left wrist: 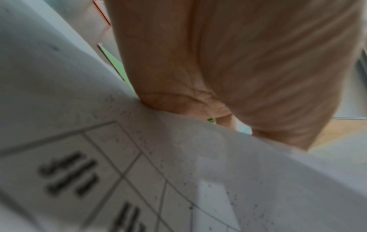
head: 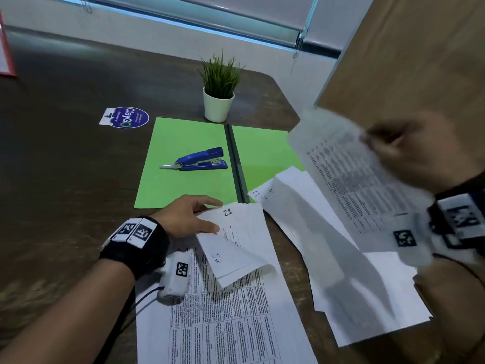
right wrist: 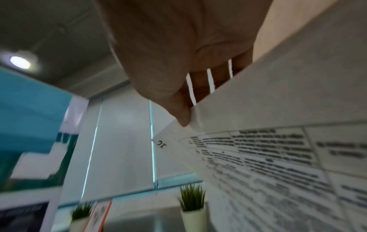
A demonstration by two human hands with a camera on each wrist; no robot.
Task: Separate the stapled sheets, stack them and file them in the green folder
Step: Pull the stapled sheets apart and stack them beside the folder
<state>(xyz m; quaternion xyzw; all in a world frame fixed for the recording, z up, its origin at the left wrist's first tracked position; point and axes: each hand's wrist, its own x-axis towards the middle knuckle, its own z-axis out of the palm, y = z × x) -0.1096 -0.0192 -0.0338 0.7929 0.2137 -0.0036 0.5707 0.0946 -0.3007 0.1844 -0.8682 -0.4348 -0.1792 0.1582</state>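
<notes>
The green folder [head: 183, 158] lies open on the dark table [head: 65, 166], with a blue stapler [head: 199, 160] resting on its left half. My left hand [head: 194, 216] pinches the top corner of a curled sheet marked 21 [head: 236, 237], which lies over printed pages [head: 223, 324] near me. My right hand [head: 409, 151] is raised at the right and pinches the top of a printed sheet [head: 354, 187], blurred and held above a loose pile of white sheets [head: 341, 271]. In the right wrist view my thumb [right wrist: 170, 94] presses that sheet [right wrist: 278, 141].
A small potted plant [head: 219, 93] stands just behind the folder. A round blue sticker [head: 126, 117] lies at the back left of the table. A tall brown panel [head: 420, 48] rises at the right. A red-edged item [head: 5, 48] sits at the far left.
</notes>
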